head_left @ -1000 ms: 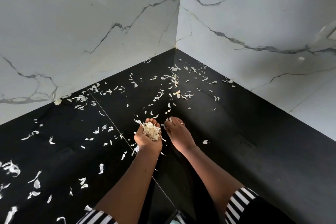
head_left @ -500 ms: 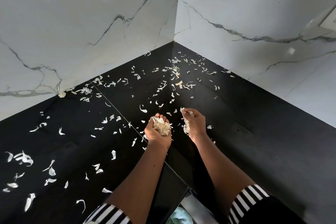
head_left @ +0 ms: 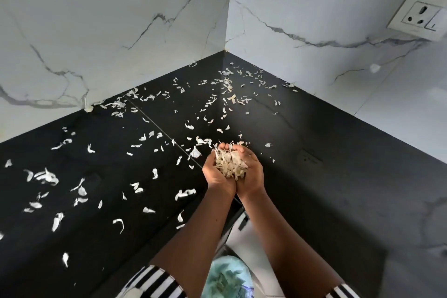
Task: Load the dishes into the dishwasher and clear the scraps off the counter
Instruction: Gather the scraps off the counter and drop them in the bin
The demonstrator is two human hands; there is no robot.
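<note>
Cupping a heap of scraps (head_left: 231,164), the left hand (head_left: 216,173) and right hand (head_left: 252,172) press together, fingers curled up round it, above the worktop (head_left: 338,152) well out from the wall corner (head_left: 227,31). Flakes may spill if the palms part. The heap is a shapeless mound: flakes point every way, no long axis.

Pale scraps (head_left: 231,164) heaped in left hand (head_left: 216,175) and right hand (head_left: 252,172), more strewn over counter (head_left: 326,128)
</note>
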